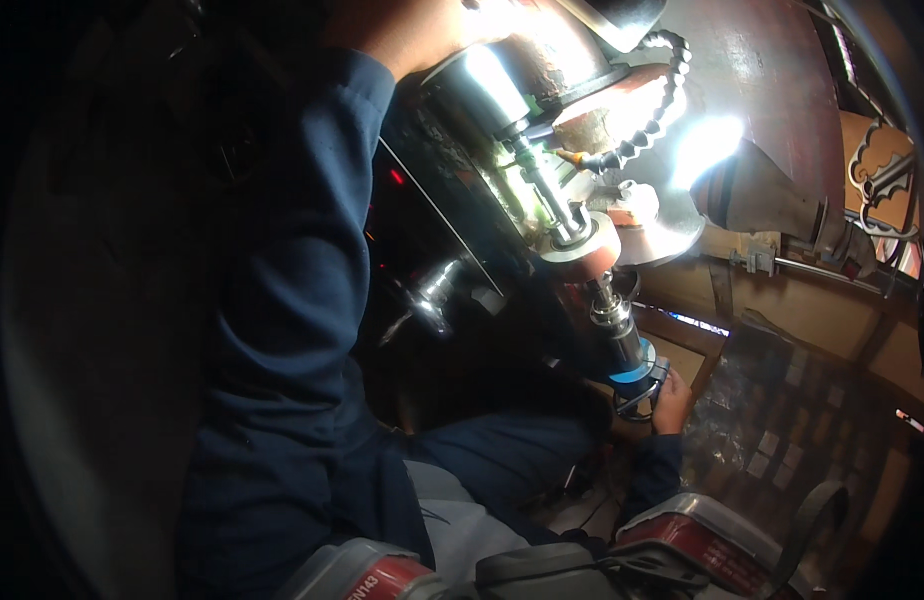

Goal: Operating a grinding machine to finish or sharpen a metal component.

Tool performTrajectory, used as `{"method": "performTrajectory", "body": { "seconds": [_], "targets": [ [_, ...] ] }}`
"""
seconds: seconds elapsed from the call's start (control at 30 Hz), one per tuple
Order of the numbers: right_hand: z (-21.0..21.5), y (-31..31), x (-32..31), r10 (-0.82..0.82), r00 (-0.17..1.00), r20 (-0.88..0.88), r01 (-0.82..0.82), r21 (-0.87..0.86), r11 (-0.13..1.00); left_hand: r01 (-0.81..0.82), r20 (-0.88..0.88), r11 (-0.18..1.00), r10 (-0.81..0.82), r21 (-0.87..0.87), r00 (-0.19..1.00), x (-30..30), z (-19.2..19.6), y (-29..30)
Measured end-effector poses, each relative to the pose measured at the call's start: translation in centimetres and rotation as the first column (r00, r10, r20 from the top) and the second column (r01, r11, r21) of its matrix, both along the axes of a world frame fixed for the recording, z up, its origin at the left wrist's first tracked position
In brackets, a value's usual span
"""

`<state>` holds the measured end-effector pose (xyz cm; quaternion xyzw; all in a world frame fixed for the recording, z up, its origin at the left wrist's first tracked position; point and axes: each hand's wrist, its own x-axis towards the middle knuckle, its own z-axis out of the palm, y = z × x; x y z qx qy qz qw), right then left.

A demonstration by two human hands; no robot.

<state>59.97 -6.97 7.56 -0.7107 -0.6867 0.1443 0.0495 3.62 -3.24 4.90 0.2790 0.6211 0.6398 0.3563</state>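
- The right hand (672,400) is low in the scene, its fingers curled around the dark clamp (644,392) at the bottom end of the spindle (614,322), just under the blue ring (634,374). It looks closed on that clamp, though the dim light hides the fingertips.
- The left hand (422,30) is up at the top edge, pressed against the bright machine head (502,90). It is washed out by glare, so I cannot tell how far open it is or whether it grips anything.
- My judgement: the lower hand should turn or steady the fitting squarely, in line with the spindle, while the upper hand keeps the head from shifting.
- Sleeves should stay away from the spindle; the dark blue sleeve (302,250) runs close beside it.
- The spindle is a stepped steel shaft, polished and round, passing through a reddish-brown collar (587,255).
- A black segmented hose (654,100) of beaded links arcs over the head toward an orange-tipped nozzle (572,157).
- Behind sits a shiny metal disc (672,225), strongly lit by a lamp (707,145).
- Further right are worn wooden boards (782,300) and a dull, cone-shaped metal part (767,200).
- At the bottom edge lies a grey and red case (702,535).
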Motion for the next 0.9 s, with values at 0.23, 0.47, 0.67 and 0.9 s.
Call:
{"method": "performTrajectory", "body": {
  "seconds": [0.23,0.47,0.67,0.9],
  "targets": [
    [-1.5,-3.0,-0.8,-0.104,0.991,0.082,0.075,0.300,0.951,-0.018,-0.101,0.999,0.021,0.026,0.995,0.3,-0.6,0.5],
    [-3.4,-4.7,-2.2,-0.183,0.979,0.086,0.107,0.548,0.829,0.150,-0.569,0.989,-0.119,0.007,0.814,0.4,-0.7,0.9],
    [-4.3,-5.3,-3.4,-0.263,0.964,0.033,0.175,0.667,0.725,0.273,-0.729,0.961,-0.224,-0.053,0.647,-0.3,-1.1,1.7],
    [-6.2,-6.5,-3.2,-0.183,0.982,0.053,0.073,0.785,0.615,0.343,-0.774,0.931,-0.306,-0.122,0.554,-1.5,-2.0,2.3]
  ]
}}
